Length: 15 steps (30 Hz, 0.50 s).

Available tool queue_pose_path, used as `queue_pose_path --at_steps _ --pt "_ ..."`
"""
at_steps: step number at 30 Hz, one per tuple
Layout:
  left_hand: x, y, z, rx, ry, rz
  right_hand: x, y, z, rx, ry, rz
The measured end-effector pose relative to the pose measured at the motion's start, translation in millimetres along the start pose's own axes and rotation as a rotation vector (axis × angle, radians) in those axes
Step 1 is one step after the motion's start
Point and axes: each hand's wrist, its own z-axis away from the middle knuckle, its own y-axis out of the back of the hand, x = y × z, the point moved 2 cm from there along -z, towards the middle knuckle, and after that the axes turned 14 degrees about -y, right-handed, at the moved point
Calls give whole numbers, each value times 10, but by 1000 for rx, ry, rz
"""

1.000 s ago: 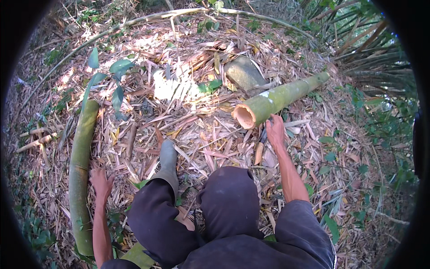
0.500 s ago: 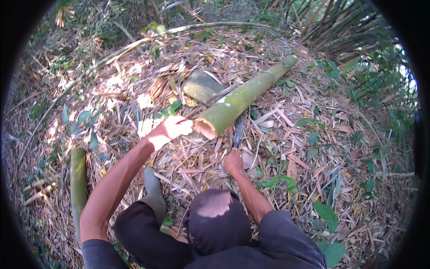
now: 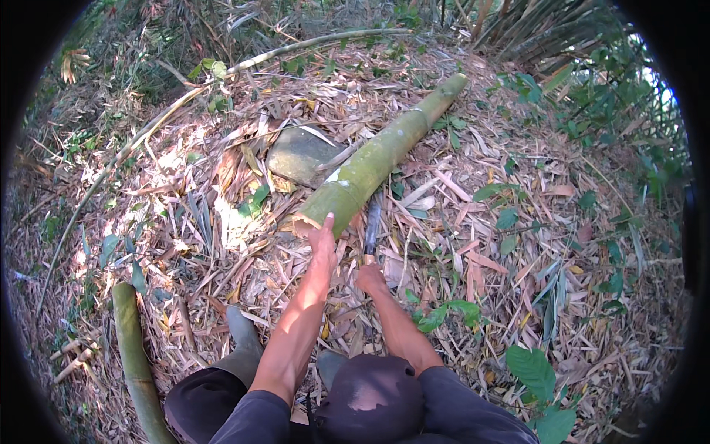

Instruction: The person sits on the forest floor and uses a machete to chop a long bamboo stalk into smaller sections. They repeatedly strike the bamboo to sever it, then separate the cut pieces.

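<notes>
A thick green bamboo pole [image 3: 377, 163] lies slantwise across the leaf litter, its hollow cut end toward me. My left hand [image 3: 322, 250] grips that near end, one digit lying along the top and the other fingers mostly hidden. Just to the right, my right hand [image 3: 370, 278] is closed round the handle of a machete [image 3: 373, 222]. The dark blade points away from me beside the pole, its tip close to the pole's right side.
A grey-green rock [image 3: 299, 154] sits left of the pole. Another bamboo length [image 3: 137, 359] lies at the lower left, near my boot [image 3: 242, 333]. A long thin stem [image 3: 159, 118] arches across the far left. Dry leaves cover the ground, with leafy plants [image 3: 532, 374] on the right.
My left hand has moved right and closed on the pole's cut end, from just left of it. My right hand still holds the machete. The view has shifted slightly.
</notes>
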Motion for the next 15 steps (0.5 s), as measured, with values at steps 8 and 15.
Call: queue_pose_path --at_steps 8,15 --pt "61 63 -104 -9 -21 31 -106 121 -78 -10 75 160" --pt "372 217 137 20 117 58 -67 38 3 22 39 220"
